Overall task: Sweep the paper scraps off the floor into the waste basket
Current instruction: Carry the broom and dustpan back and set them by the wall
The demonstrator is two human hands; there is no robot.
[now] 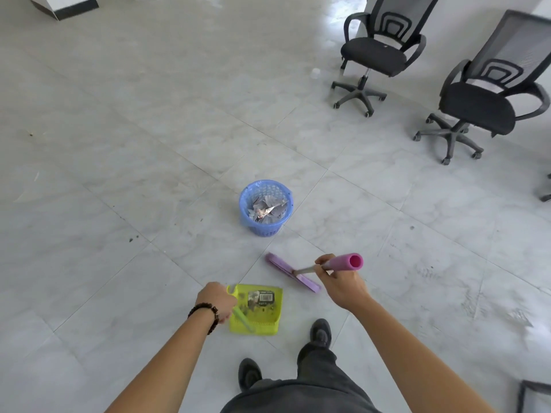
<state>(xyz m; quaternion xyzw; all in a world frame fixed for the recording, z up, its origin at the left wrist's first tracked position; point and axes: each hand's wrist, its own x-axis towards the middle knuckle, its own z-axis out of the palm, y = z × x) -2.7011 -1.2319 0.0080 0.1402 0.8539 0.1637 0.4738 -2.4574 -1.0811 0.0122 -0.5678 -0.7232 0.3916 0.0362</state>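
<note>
Inside blue basket [266,208] paper scraps [267,210]; left hand [215,301] gripping dustpan [257,311], right hand [343,286] broom [313,271].

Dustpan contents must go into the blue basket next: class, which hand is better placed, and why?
Left. The left hand already grips the green dustpan; the right hand holds the broom.
</note>
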